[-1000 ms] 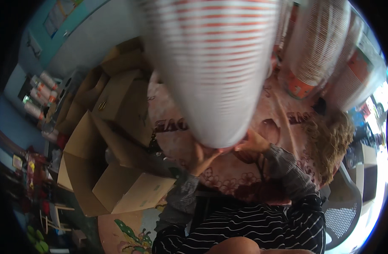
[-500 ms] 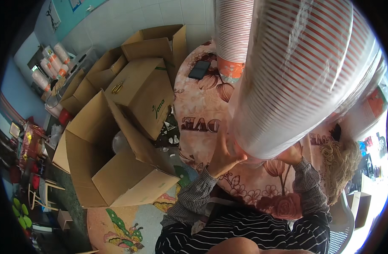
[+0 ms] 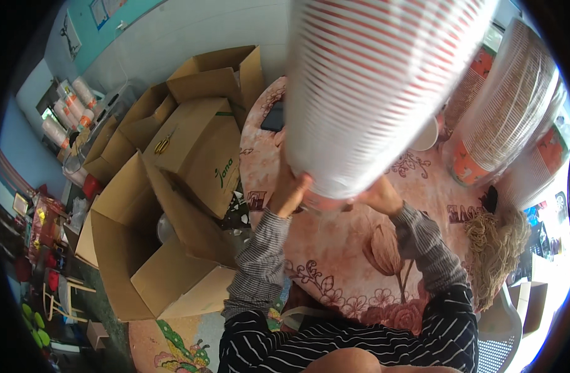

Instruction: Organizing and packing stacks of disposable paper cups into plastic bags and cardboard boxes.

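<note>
A tall stack of paper cups (image 3: pixel 372 87) in a clear plastic sleeve, with red-striped rims, stands between my two hands and leans toward the upper right. My left hand (image 3: pixel 289 193) is closed on the left side of its lower end. On the right side of that end, my right hand (image 3: pixel 382 198) grips too, its fingers partly behind the sleeve. Below them spreads a round table (image 3: pixel 335 255) with a pink flowered cover. A dark phone (image 3: pixel 273 118) lies at its far left, partly hidden by the stack.
More sleeved cup stacks (image 3: pixel 502 105) stand at the table's right, beside a white cup (image 3: pixel 425 133). A bundle of beige strings (image 3: pixel 493 255) hangs over the right edge. To the left are an open carton (image 3: pixel 179 286) and a closed carton (image 3: pixel 201 149) bearing scissors (image 3: pixel 162 146).
Both hands have moved left and away from me with the cup stack. Stacks on the right side of the table are now uncovered, while the stack at the back is hidden.
</note>
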Demonstrator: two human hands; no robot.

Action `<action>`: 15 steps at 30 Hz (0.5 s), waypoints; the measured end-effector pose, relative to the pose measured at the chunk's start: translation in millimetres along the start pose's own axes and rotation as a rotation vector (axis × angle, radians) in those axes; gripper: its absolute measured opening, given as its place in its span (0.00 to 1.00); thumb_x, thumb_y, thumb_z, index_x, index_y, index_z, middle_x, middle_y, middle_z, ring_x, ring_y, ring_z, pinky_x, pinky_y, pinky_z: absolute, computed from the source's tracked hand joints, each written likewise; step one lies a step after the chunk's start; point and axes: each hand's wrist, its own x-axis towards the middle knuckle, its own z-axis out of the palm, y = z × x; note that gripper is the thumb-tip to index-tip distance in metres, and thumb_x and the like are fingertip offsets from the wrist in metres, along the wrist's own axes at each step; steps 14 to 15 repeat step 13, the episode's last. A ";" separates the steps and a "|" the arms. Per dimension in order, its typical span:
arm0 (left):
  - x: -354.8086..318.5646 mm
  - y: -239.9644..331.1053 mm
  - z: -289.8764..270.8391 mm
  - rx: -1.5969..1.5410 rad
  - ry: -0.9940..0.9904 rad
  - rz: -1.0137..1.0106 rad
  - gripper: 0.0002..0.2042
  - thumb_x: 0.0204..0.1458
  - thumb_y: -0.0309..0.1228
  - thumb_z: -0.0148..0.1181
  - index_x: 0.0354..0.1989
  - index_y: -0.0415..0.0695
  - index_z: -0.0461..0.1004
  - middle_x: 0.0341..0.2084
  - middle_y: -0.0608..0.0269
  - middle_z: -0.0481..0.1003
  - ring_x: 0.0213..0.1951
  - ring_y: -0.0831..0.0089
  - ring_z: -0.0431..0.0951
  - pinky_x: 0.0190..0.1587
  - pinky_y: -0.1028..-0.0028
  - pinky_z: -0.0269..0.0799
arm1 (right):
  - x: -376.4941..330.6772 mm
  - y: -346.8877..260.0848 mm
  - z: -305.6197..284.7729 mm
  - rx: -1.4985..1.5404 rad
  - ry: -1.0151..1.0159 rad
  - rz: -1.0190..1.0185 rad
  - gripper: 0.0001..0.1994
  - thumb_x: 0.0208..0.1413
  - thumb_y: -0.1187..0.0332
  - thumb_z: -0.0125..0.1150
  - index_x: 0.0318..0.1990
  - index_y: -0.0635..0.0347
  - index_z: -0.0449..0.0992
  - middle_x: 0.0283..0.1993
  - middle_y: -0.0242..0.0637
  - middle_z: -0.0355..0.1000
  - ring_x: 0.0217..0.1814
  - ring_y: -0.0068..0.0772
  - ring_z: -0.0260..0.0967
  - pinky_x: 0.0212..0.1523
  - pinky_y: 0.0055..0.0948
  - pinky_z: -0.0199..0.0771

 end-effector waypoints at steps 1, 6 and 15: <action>9.0 -12.4 -11.7 0.038 0.018 -0.019 0.60 0.45 0.72 0.59 0.76 0.42 0.40 0.69 0.51 0.54 0.69 0.59 0.57 0.68 0.59 0.57 | 17.3 12.2 -3.4 -0.062 0.005 -0.117 0.55 0.39 0.65 0.83 0.71 0.68 0.48 0.66 0.47 0.63 0.69 0.40 0.61 0.67 0.42 0.68; 22.2 -99.6 -93.4 0.143 0.074 0.054 0.48 0.58 0.68 0.45 0.73 0.39 0.48 0.69 0.55 0.57 0.68 0.60 0.59 0.68 0.60 0.56 | 75.7 27.5 3.3 -0.026 -0.009 -0.059 0.56 0.40 0.66 0.83 0.72 0.63 0.46 0.68 0.48 0.61 0.70 0.40 0.60 0.63 0.40 0.72; 22.1 -170.5 -95.4 -0.233 0.191 -0.048 0.58 0.46 0.71 0.60 0.75 0.42 0.45 0.73 0.57 0.51 0.72 0.58 0.54 0.71 0.57 0.54 | 96.3 103.3 15.5 -0.405 0.120 -0.228 0.64 0.42 0.43 0.78 0.76 0.63 0.37 0.79 0.52 0.41 0.82 0.50 0.32 0.79 0.46 0.32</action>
